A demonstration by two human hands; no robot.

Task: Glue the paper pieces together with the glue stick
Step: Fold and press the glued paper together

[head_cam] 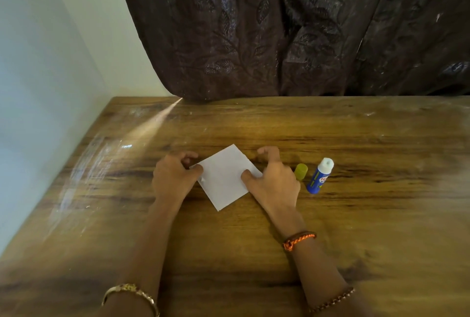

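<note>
White paper pressed flat on the desk
Both thumbs held its edges, other fingers curled and holding nothing; glue stick stood uncapped right, so gluing looked nearly finished.

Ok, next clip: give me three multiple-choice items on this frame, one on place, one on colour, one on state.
1. Where does the glue stick stand?
A. right of the paper
B. left of the paper
C. on the paper

2. The loose cap is:
A. red
B. yellow-green
C. black

3. The glue stick is:
A. capped
B. uncapped
C. held

Answers: 1 A, it stands on the table beyond the right hand. 2 B, it lies beside the stick. 3 B, the white tip is bare; both the right hand and the left hand touch only the paper.
</note>
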